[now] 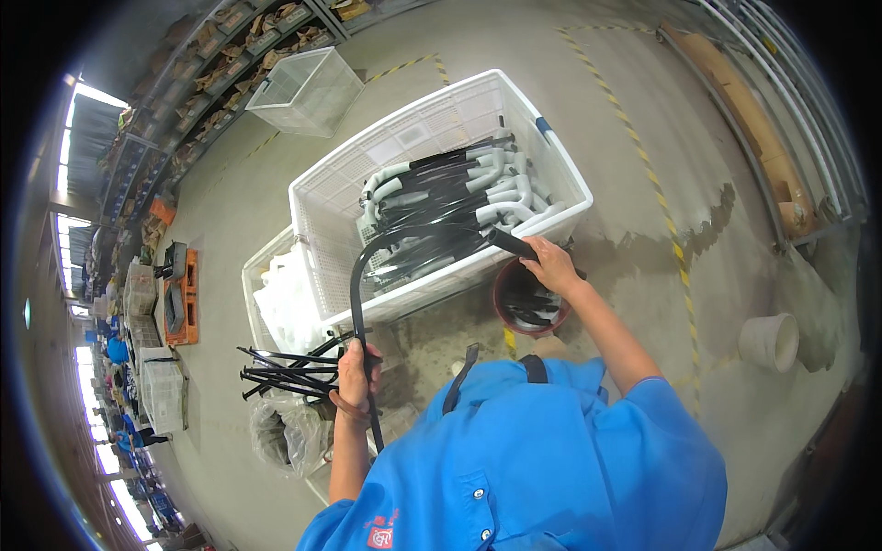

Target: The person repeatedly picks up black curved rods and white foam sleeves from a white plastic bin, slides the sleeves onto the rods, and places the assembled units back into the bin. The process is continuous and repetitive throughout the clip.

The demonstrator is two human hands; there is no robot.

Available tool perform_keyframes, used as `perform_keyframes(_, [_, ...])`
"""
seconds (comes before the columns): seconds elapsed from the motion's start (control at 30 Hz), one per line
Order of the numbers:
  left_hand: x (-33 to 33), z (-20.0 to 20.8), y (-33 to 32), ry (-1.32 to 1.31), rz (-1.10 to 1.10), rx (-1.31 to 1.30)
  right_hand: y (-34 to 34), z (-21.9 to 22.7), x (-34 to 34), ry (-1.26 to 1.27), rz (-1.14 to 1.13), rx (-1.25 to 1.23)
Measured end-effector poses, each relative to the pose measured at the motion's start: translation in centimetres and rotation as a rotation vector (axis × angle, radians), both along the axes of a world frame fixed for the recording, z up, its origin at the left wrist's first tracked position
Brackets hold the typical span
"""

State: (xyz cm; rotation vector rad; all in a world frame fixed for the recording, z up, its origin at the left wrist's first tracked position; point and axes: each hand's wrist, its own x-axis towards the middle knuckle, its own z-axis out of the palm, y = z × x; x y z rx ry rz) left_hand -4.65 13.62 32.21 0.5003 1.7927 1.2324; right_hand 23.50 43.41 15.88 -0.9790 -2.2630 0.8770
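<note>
My left hand [354, 372] is closed round a bent black tube [359, 275], which arches up and over to the right across the front of a white crate. My right hand [554, 266] grips a black grip sleeve [511, 242] near the tube's far end. Whether the sleeve is on the tube end or just beside it, I cannot tell. Below my right hand stands a dark red bucket [497, 301] with black pieces in it. Several thin black rods [289, 372] stick out to the left beside my left hand.
The large white crate [308, 188] ahead holds several bent tubes with black and pale coverings [450, 197]. A smaller white bin [254, 273] with white plastic stands to its left. Another crate [322, 92] is behind, an orange pallet [190, 298] left, a white bucket [770, 342] right.
</note>
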Motion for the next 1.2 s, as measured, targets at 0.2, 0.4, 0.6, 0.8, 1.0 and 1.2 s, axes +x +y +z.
perform_keyframes(0.2, [1.3, 0.8, -0.8, -0.038, 0.015, -0.104, -0.1, 0.3, -1.3, -0.007, 0.101, -0.054])
perform_keyframes(0.4, [2.8, 0.1, -1.3, -0.125, 0.042, -0.21, -0.1, 1.7, -1.5, 0.115, 0.216, 0.038])
perform_keyframes(0.6, [5.8, -0.9, -1.8, -0.33, 0.148, -0.267, -0.8, 4.8, -1.1, 0.304, 0.305, -0.054])
perform_keyframes(0.8, [9.5, -1.8, -2.2, -0.249, 0.144, -0.213, 1.2, 10.7, 0.3, 0.156, 0.541, -0.57])
perform_keyframes(1.0, [10.9, -1.9, -3.3, -0.177, 0.159, -0.156, 5.2, 13.0, 0.1, 0.068, 0.746, -1.392])
perform_keyframes(1.2, [11.7, -2.3, -4.0, -0.081, 0.173, -0.125, 3.8, 13.9, -1.8, -0.135, 0.763, -0.579])
